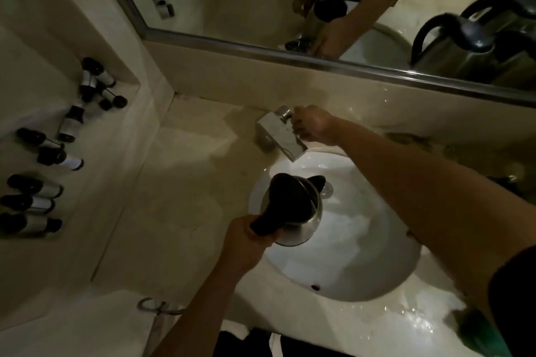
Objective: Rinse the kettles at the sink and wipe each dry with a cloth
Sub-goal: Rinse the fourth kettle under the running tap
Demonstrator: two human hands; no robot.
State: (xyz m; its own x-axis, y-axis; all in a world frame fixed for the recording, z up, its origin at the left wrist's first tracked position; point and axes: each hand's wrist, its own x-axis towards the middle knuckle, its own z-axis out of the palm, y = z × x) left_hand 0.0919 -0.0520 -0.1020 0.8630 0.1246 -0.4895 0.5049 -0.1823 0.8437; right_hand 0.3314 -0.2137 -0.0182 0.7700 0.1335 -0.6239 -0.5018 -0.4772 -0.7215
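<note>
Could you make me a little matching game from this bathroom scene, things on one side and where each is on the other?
Things:
1. kettle
2. right hand
3. small bottles
4. green cloth

Places:
A. on the ledge at far left
B. on the tap knob
C. on the counter's near right edge
D. held over the sink by the left hand

Pairs: 1-D, 2-B, 3-A, 4-C

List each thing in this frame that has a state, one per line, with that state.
kettle: held by its handle over the basin, lid shut
left hand: gripping the kettle handle
right hand: on the faucet knob
faucet: no water stream visible
sink: basin holds no standing water
small bottles: standing on the wall ledge at left
green cloth: lying on the wet counter
</note>
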